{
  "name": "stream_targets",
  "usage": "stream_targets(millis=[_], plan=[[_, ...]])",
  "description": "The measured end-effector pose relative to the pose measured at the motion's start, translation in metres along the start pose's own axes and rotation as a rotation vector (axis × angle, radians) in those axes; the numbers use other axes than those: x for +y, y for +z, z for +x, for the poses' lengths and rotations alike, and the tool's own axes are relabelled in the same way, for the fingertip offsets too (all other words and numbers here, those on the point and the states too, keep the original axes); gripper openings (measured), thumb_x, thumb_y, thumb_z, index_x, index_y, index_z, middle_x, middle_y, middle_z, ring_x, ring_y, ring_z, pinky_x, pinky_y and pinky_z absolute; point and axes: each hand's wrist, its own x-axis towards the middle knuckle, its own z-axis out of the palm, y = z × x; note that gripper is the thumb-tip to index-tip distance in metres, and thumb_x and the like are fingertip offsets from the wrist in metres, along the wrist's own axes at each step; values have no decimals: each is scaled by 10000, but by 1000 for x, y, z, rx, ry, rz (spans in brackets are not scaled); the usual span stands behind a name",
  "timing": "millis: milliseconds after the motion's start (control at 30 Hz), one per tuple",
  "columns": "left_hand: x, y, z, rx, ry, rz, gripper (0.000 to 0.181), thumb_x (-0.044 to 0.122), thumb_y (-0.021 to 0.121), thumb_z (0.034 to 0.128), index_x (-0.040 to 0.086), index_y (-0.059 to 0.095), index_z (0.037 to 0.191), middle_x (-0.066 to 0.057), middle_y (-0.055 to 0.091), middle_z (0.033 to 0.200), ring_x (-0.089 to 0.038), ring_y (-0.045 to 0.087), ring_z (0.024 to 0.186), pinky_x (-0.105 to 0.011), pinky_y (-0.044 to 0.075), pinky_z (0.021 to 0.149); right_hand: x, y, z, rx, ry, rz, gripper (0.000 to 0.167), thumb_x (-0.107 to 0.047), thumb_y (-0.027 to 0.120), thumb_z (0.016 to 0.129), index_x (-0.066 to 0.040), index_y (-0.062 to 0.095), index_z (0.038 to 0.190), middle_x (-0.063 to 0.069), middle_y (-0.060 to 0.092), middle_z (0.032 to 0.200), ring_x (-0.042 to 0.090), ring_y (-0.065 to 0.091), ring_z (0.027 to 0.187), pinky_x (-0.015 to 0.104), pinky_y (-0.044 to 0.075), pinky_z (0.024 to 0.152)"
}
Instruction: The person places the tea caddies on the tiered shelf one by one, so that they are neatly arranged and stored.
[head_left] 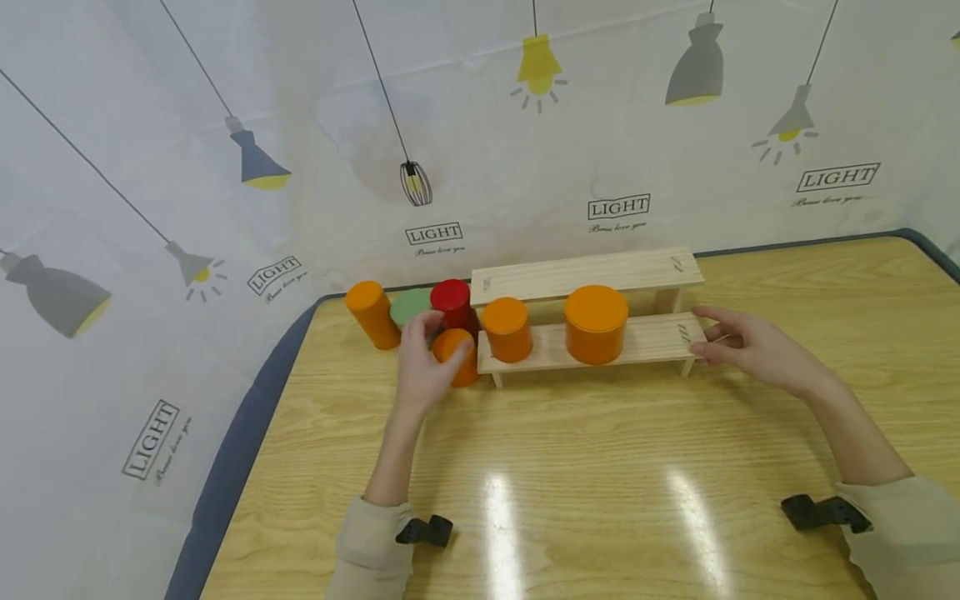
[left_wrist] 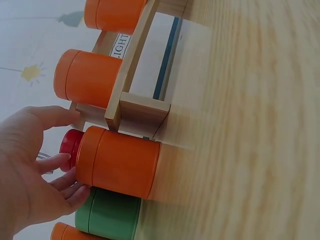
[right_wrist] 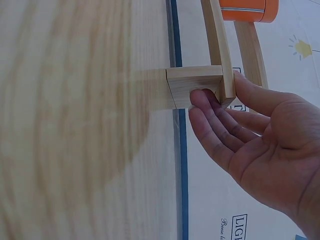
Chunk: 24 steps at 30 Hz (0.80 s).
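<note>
In the head view, my left hand (head_left: pixel 423 367) is beside an orange canister (head_left: pixel 462 371) standing left of the low wooden shelf (head_left: pixel 645 340). The left wrist view shows that hand (left_wrist: pixel 30 165) with parted, slightly bent fingers around the lid end of the canister (left_wrist: pixel 122 162); a fingertip appears to touch its lid. A red canister (head_left: pixel 451 298) is just behind. My right hand (head_left: pixel 757 350) grips the shelf's right end, thumb at the board's edge and curled fingers by the end leg (right_wrist: pixel 192 82). Two orange canisters (head_left: pixel 507 333) (head_left: pixel 596 329) stand upright on the low shelf.
Behind the low shelf stands a higher wooden shelf (head_left: pixel 585 277). A green canister (head_left: pixel 408 305) and a tall orange one (head_left: pixel 372 315) stand at the back left. A printed cloth (head_left: pixel 525 167) hangs behind the wooden table (head_left: pixel 585 467).
</note>
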Motion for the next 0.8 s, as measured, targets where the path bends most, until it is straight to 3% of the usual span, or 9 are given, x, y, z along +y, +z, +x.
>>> stream_targets(millis=[233, 567, 800], plan=[[-6, -2, -3, -78, -79, 51, 583, 107, 778, 868, -66, 473, 1333, -236, 485, 1330, -359, 467, 1231, -458, 403, 1085, 0, 1, 0, 0, 5, -10, 682, -215, 616, 1025, 67, 279, 1548, 244, 594, 1227, 207, 645, 1006, 322, 564, 815], [-15, -6, -3, -141, -105, 64, 626, 83, 796, 853, -59, 453, 1357, -224, 498, 1340, -344, 483, 1216, -476, 413, 1069, -1, 1, -1, 1, -4, 3, 675, -205, 612, 1027, 69, 280, 1546, 244, 598, 1220, 196, 657, 988, 325, 569, 811], [-16, -9, -4, -198, -163, 116, 697, 105, 827, 835, -46, 447, 1400, -222, 506, 1359, -349, 498, 1222, -487, 416, 1068, -1, 0, -1, 0, -7, 16, 676, -192, 612, 1027, 78, 271, 1545, 251, 599, 1211, 196, 664, 980, 334, 576, 813]])
